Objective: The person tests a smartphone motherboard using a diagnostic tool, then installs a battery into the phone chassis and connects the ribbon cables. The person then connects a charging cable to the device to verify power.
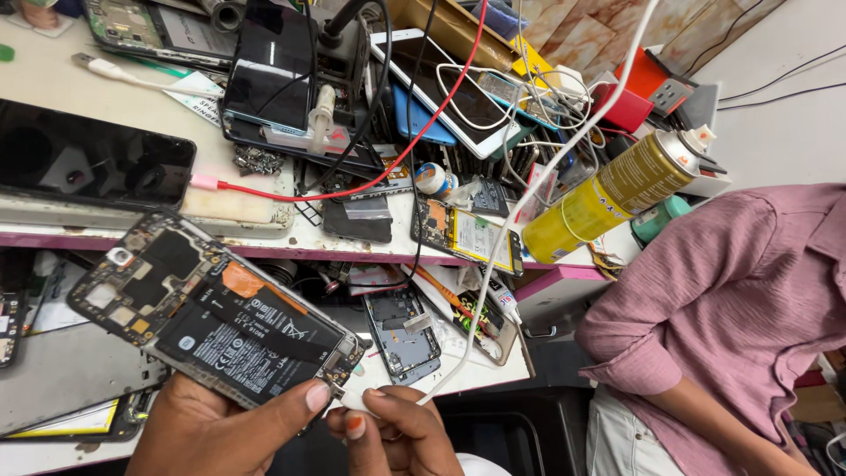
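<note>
Seen from the head camera, the left hand [207, 427] gripped an opened phone [216, 308] from below, its back cover off, with the battery [251, 339] and circuit board [145, 278] showing. It was held in the air, tilted, in front of the lower shelf. The thumb pressed against the phone's lower corner. The right hand [397, 432], fingers pinched nearly shut, held the plug of a white cable [529, 189] right at that corner; whether the plug had gone into the port could not be told. By the look of it, the phone was already stripped open and the cable was only just being connected.

The cable ran up over a crowded bench [53, 79]. A dark tablet [88, 159], a yellow spray can [608, 189], a red wire [352, 189] and other opened handsets [401, 330] lay across the two shelves. At right stood another person in a pink shirt [731, 308], with only the sleeve and torso in the frame.
</note>
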